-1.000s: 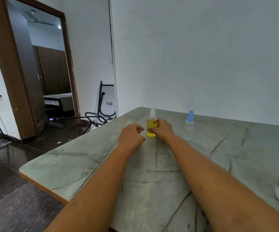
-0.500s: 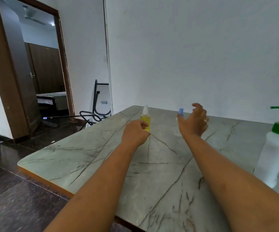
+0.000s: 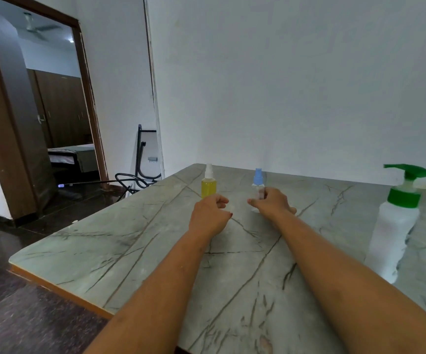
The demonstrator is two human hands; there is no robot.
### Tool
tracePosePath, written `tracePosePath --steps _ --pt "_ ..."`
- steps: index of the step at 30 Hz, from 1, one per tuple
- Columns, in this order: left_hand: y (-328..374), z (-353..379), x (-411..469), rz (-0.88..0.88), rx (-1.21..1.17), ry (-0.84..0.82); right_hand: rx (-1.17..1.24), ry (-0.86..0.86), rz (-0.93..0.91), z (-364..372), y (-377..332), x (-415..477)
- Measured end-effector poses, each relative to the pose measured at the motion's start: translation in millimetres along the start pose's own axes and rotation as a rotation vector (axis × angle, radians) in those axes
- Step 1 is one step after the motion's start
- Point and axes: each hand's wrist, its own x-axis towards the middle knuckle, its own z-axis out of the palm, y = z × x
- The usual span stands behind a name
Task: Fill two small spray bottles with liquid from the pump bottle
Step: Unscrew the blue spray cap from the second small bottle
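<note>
Nearest, by the right edge of the tabletop (image 3: pixel 135 254), stands the one pump bottle (image 3: pixel 396 233), white with a green pump head (image 3: pixel 408 172). It looks like stiff plastic and probably the heaviest thing here, best steadied round its body while the head is pressed. Farther in, toward the middle, are the two hands. The left hand (image 3: pixel 210 215) has its fingers curled in a loose fist just in front of the yellow spray bottle (image 3: pixel 208 187). I cannot tell whether it holds anything or touches that bottle. The right hand (image 3: pixel 270 203) has its thumb and fingers wrapped round the lower body of the clear spray bottle (image 3: pixel 258 186), which stands upright on the tabletop. There are two small spray bottles, side by side but apart, toward the far edge. The yellow one sits nearer the far left corner and already looks full of liquid, while the clear one looks empty. Both seem light, thin-walled and easy to tip, and the empty one probably slides at a nudge. A firm hold round the clear bottle's body, with the blue spray top (image 3: pixel 258 175) pinched to twist it off, seems the surest way.
</note>
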Motion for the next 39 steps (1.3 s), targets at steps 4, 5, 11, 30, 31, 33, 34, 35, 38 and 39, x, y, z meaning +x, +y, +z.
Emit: tracePosePath --steps 4,5,11,30,31,33,34,35,38,39 --pt "10.9 1.4 -19.9 0.001 -0.111 0.015 0.096 -0.080 -0.137 -11.9 -7.9 -25.5" --pt "14.7 1.1 -26.5 0.001 -0.136 0.020 0.136 -0.107 -0.175 -16.5 -11.1 -37.5" --pt "27.6 3.2 -65.3 -0.061 -0.399 -0.036 0.214 -0.210 -0.289 -40.7 -14.6 -107.6" --pt "41.3 15.0 -116.3 0.105 -0.194 -0.063 0.364 -0.033 -0.460 -75.1 6.0 -146.9" --pt "41.1 15.1 -115.5 0.110 -0.192 -0.064 0.361 -0.012 -0.472 -73.5 4.1 -145.6" --pt "40.4 15.6 -113.9 0.115 -0.179 -0.072 0.333 0.006 -0.495 -70.1 2.7 -143.1" --pt "40.2 15.5 -113.5 0.114 -0.175 -0.077 0.320 0.011 -0.508 -68.9 2.0 -142.3" --pt "39.7 15.4 -113.3 0.114 -0.176 -0.084 0.314 0.015 -0.518 -67.4 1.6 -141.1" --pt "39.9 14.2 -112.2 0.111 -0.205 -0.099 0.322 -0.027 -0.525 -67.6 -0.6 -138.4" --pt "40.3 13.9 -112.1 0.108 -0.214 -0.103 0.331 -0.052 -0.524 -68.8 -0.5 -137.8"
